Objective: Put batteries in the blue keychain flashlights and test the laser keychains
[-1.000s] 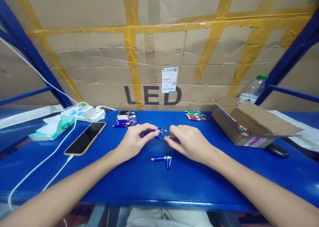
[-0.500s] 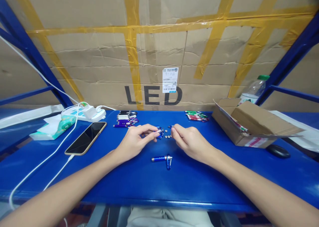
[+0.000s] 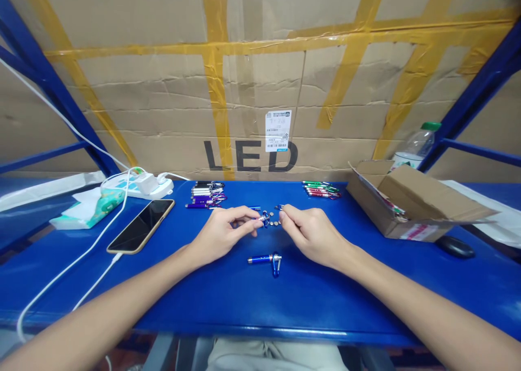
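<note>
My left hand (image 3: pixel 228 231) is closed, thumb and fingers pinching a small keychain flashlight (image 3: pixel 264 218) whose silvery end and blue clip poke out to the right. My right hand (image 3: pixel 311 228) is curled shut close by; a small blue metal piece (image 3: pixel 279 207) shows at its fingertips, but what the fist holds is hidden. Between the hands lie several button cells (image 3: pixel 275 224). Another blue flashlight (image 3: pixel 260 259) with a carabiner rests on the table nearer to me. Just beyond my left fingers is a blue tube (image 3: pixel 254 208), partly covered.
Rows of black, white and purple flashlights (image 3: pixel 205 200) lie back left, green and red ones (image 3: pixel 321 190) back right. A phone (image 3: pixel 141 227), tissue pack (image 3: pixel 87 211) and power strip (image 3: pixel 163 187) stand left. An open carton (image 3: pixel 427 197), bottle (image 3: pixel 415 145) and black mouse (image 3: pixel 456 246) are right.
My left hand has shifted slightly down, and the flashlight in it has moved a little lower and nearer the button cells. The right hand has hardly moved.
</note>
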Motion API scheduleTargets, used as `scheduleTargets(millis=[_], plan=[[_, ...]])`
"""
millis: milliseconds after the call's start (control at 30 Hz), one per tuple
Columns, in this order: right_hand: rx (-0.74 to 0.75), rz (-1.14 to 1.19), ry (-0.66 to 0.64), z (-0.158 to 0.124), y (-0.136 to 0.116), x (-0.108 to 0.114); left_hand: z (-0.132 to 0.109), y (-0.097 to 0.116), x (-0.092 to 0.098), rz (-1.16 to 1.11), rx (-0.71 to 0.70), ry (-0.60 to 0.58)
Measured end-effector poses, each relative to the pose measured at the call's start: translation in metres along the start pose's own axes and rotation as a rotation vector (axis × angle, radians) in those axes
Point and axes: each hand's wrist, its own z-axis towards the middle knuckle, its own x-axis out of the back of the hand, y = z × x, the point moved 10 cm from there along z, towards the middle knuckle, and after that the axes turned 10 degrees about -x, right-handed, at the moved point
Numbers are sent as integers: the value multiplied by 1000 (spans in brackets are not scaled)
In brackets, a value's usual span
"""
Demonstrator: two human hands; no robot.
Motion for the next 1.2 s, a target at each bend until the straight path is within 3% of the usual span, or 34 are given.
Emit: scheduleTargets(millis=[333, 533, 800, 933, 1200], plan=[[-51, 86, 6, 2, 6, 2, 2, 9, -3, 74, -66, -41], [20, 170, -4, 3, 2, 2, 3, 18, 5, 155, -158, -1], [45, 302, -209, -2, -5, -17, 3, 19, 3, 152, -186, -24], [20, 272, -207, -1, -1, -20, 3, 17, 0, 149, -160, -46], [45, 299, -160, 9, 13, -9, 2, 0, -2, 200, 25, -98]])
